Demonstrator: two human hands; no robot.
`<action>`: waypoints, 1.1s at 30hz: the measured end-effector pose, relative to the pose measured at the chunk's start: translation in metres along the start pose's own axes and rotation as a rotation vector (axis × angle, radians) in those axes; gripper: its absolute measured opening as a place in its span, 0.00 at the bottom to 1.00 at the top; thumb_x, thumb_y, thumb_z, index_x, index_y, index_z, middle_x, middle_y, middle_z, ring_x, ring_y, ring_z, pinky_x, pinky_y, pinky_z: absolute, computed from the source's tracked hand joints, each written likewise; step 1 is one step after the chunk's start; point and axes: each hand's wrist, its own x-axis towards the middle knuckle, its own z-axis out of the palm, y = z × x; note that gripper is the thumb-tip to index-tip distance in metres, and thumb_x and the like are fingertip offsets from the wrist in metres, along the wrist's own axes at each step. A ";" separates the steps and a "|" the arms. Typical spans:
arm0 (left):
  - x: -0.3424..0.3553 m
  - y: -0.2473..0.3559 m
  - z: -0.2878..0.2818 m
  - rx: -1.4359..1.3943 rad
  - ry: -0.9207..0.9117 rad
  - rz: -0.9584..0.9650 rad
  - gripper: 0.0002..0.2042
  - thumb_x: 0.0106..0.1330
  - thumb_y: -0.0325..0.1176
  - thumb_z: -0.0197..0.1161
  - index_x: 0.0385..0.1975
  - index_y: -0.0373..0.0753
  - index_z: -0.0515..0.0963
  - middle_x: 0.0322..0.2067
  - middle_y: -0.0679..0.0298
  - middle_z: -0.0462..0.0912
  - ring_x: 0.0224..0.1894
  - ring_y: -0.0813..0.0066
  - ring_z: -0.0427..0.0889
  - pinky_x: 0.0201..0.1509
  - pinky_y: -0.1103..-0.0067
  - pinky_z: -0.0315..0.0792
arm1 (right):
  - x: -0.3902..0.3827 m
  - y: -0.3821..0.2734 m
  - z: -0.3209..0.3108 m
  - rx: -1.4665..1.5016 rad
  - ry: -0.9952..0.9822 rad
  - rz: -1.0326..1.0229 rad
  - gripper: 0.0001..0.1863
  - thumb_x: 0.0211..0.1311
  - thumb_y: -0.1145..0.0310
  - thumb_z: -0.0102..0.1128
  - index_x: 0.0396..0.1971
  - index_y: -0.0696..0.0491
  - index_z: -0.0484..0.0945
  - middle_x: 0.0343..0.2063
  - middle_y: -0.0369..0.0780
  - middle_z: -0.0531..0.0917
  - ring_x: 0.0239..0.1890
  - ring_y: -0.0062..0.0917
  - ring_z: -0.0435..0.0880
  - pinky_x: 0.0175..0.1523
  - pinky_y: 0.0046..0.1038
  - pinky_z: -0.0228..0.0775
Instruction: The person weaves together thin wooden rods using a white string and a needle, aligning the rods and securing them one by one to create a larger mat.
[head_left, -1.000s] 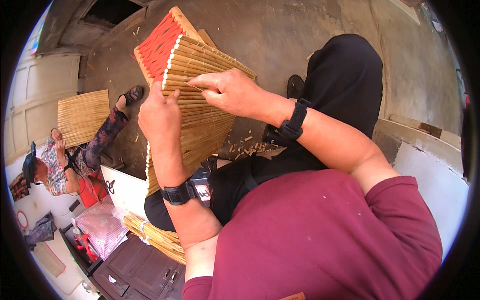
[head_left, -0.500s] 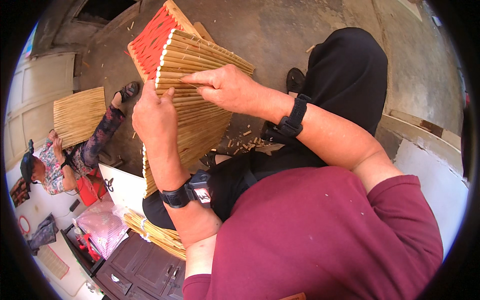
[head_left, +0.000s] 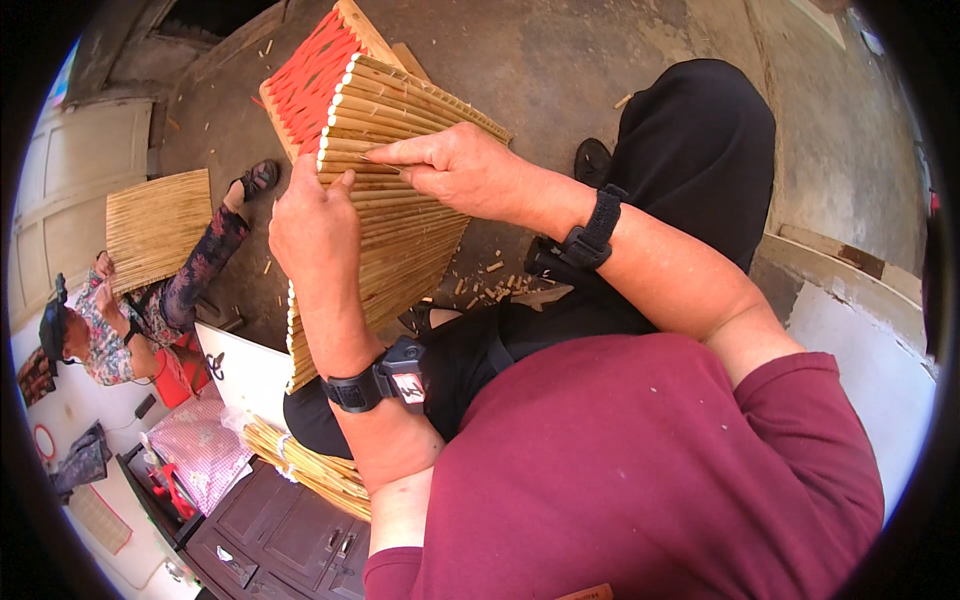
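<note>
A mat of thin yellow-brown round sticks (head_left: 400, 238), laid side by side with pale cut ends, slopes over my lap and a wooden stool (head_left: 362, 32) with red webbing. My left hand (head_left: 316, 215) grips the mat's left edge, thumb on top; the fingers beneath are hidden. My right hand (head_left: 468, 172) lies over the upper part of the mat, its index finger stretched along a stick. Between its thumb and index finger shows a thin, needle-like thing, too fine to name surely. Short thread ends stick up in rows across the mat.
On the left a co-worker (head_left: 110, 345) sits holding a similar mat (head_left: 160, 225). Short stick offcuts (head_left: 495, 290) litter the floor by my foot. A bundle of long sticks (head_left: 310, 468) lies beside a dark brown cabinet (head_left: 280, 525). A white board (head_left: 245, 370) stands nearby.
Both hands and the mat sit almost where they were, with a very slight shift in the picture. The co-worker's hand has moved a little.
</note>
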 end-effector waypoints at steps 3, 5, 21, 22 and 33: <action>-0.001 0.001 -0.001 -0.002 -0.007 -0.019 0.11 0.57 0.35 0.65 0.37 0.40 0.75 0.27 0.50 0.81 0.34 0.47 0.80 0.35 0.60 0.72 | 0.000 -0.002 -0.002 0.062 -0.001 0.023 0.20 0.57 0.74 0.51 0.51 0.50 0.78 0.40 0.45 0.84 0.40 0.26 0.83 0.48 0.25 0.73; -0.001 0.001 -0.002 -0.011 -0.004 -0.019 0.11 0.57 0.35 0.65 0.37 0.41 0.75 0.27 0.51 0.82 0.34 0.47 0.80 0.35 0.60 0.72 | 0.001 -0.003 -0.003 0.045 -0.001 0.001 0.20 0.57 0.74 0.51 0.51 0.50 0.78 0.40 0.45 0.84 0.40 0.26 0.83 0.48 0.26 0.73; -0.020 0.032 -0.008 0.112 0.022 0.087 0.10 0.58 0.33 0.63 0.36 0.41 0.72 0.22 0.52 0.80 0.27 0.49 0.81 0.30 0.60 0.73 | -0.019 -0.037 -0.012 0.017 0.135 0.113 0.16 0.58 0.74 0.51 0.45 0.59 0.79 0.34 0.45 0.84 0.34 0.25 0.83 0.42 0.25 0.74; -0.025 0.037 -0.009 0.141 0.027 0.092 0.10 0.58 0.33 0.63 0.36 0.41 0.71 0.22 0.53 0.80 0.27 0.49 0.81 0.30 0.60 0.73 | -0.024 -0.039 -0.014 -0.002 0.155 0.115 0.15 0.59 0.74 0.52 0.45 0.58 0.79 0.31 0.42 0.84 0.31 0.22 0.82 0.38 0.24 0.74; -0.094 0.048 -0.020 -0.541 -0.398 0.308 0.32 0.47 0.22 0.69 0.57 0.35 0.67 0.53 0.48 0.73 0.54 0.49 0.73 0.55 0.68 0.71 | -0.119 -0.026 -0.053 0.695 0.039 0.744 0.10 0.64 0.71 0.54 0.42 0.58 0.80 0.16 0.28 0.70 0.16 0.09 0.66 0.22 0.15 0.70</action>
